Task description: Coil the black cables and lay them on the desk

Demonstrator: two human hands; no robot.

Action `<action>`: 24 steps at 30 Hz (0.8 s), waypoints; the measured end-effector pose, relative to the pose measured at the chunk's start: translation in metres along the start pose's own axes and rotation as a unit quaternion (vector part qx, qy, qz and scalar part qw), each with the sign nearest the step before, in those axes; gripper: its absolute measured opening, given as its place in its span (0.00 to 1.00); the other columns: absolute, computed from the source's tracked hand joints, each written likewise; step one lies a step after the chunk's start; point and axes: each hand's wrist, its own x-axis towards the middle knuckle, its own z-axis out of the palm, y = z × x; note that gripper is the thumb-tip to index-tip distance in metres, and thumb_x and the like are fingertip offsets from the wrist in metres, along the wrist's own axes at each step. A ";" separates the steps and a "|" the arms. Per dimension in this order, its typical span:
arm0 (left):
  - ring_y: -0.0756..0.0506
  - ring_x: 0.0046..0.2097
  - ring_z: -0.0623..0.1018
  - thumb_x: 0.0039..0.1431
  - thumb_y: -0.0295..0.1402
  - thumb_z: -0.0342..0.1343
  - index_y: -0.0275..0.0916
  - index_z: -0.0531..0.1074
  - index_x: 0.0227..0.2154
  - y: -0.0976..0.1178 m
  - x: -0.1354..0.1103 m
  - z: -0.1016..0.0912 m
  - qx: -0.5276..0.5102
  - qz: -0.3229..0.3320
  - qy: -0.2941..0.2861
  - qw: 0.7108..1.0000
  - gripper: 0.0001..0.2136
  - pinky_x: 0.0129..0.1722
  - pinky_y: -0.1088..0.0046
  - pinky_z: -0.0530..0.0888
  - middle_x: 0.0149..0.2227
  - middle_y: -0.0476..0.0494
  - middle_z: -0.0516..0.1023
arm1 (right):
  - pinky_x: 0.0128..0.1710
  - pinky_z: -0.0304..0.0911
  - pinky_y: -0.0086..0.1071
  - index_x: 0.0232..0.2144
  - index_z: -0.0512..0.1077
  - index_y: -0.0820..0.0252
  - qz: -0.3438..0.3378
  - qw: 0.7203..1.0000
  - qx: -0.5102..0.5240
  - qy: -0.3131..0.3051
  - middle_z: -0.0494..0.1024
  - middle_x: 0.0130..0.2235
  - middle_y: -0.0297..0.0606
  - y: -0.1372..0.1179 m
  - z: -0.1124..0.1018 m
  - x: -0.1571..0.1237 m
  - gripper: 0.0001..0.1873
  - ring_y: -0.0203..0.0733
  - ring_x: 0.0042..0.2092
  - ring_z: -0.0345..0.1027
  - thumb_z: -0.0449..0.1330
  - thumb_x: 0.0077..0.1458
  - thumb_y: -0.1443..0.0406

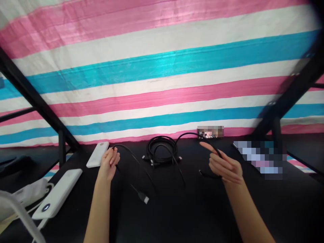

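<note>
My left hand [109,163] is closed in a pinch on a black cable [131,158] that runs down to a plug [144,197] lying on the black table [177,209]. My right hand [224,167] holds another black cable [192,135], fingers curled round it with the forefinger stretched out; a short end of it hangs below the hand. Between the hands lies a coil of black cables [162,150] with white plugs. A white power bank [98,154] lies just left of my left hand.
A second, larger white power bank [58,193] lies at the table's left edge, with white cables and a white object beyond it. Blurred-out items sit at the back [210,131] and right [260,157]. Black frame bars [37,101] slant before a pink, white and blue striped sheet.
</note>
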 end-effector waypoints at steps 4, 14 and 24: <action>0.59 0.12 0.50 0.45 0.43 0.64 0.36 0.68 0.25 0.004 -0.002 0.005 -0.030 0.009 0.016 0.999 0.15 0.13 0.84 0.52 0.10 0.61 0.51 | 0.10 0.54 0.20 0.51 0.69 0.57 -0.012 0.974 0.112 -0.195 0.75 0.40 0.43 -0.011 0.033 -0.001 0.26 0.35 0.28 0.69 0.59 0.48 0.57; 0.58 0.15 0.53 0.49 0.44 0.60 0.35 0.70 0.24 -0.014 -0.011 0.038 0.110 0.038 0.031 0.993 0.14 0.16 0.81 0.51 0.12 0.58 0.54 | 0.52 0.56 0.43 0.57 0.60 0.56 0.074 0.928 0.089 -0.355 0.71 0.53 0.48 -0.009 0.081 -0.011 0.28 0.46 0.51 0.67 0.55 0.56 0.55; 0.51 0.28 0.72 0.58 0.42 0.49 0.38 0.74 0.39 -0.048 -0.034 0.073 0.388 0.145 0.039 0.909 0.15 0.31 0.74 0.68 0.32 0.45 0.75 | 0.12 0.38 0.20 0.57 0.60 0.54 0.074 0.933 0.043 -0.350 0.65 0.21 0.25 -0.003 0.085 -0.017 0.26 0.20 0.13 0.42 0.57 0.56 0.62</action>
